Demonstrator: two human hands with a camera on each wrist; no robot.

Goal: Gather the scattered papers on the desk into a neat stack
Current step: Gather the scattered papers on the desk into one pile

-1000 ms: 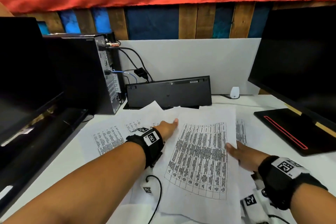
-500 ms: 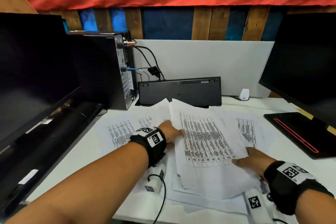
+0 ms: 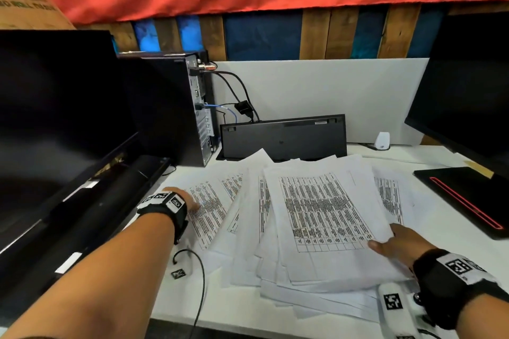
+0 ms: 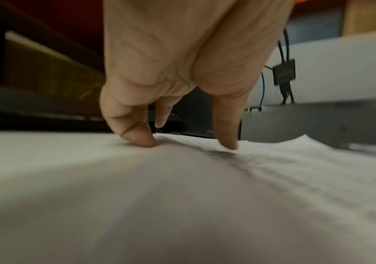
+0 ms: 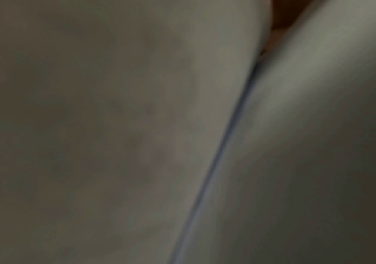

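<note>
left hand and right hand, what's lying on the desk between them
In the head view, overlapping printed sheets cover the desk between the left hand, whose fingertips press a sheet at the left, and the right hand, which holds the pile's right edge.

White papers (image 3: 325, 217), black printed tables

White papers (image 3: 325, 217) printed with dense black tables lie fanned and overlapping across the white desk (image 3: 446, 217), skewed at differing angles. The thickest loose pile sits at centre right, its top sheet face up with edges misaligned. Further sheets (image 3: 209, 209) spread flat toward the left, partly tucked beneath the pile.
</note>
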